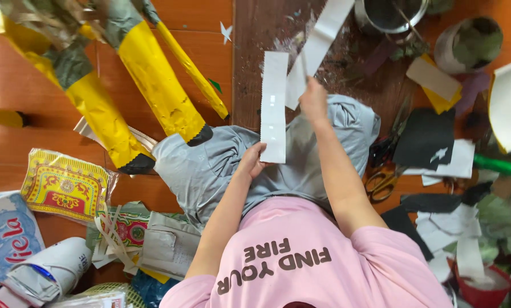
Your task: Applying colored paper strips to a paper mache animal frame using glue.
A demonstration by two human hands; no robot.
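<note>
Here, the left hand (251, 161) is pinching the bottom edge of a white paper strip (274, 105) over the grey-clad lap, while the right hand (313, 100) is gripping a second white strip (318, 43) farther out. Both strips are hanging limp; a careless tug could tear them.

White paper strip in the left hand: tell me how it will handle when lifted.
The white paper strip probably handles light and floppy: the left hand pinches only its bottom end. It looks thin, so likely easy to crease or tear.
</note>
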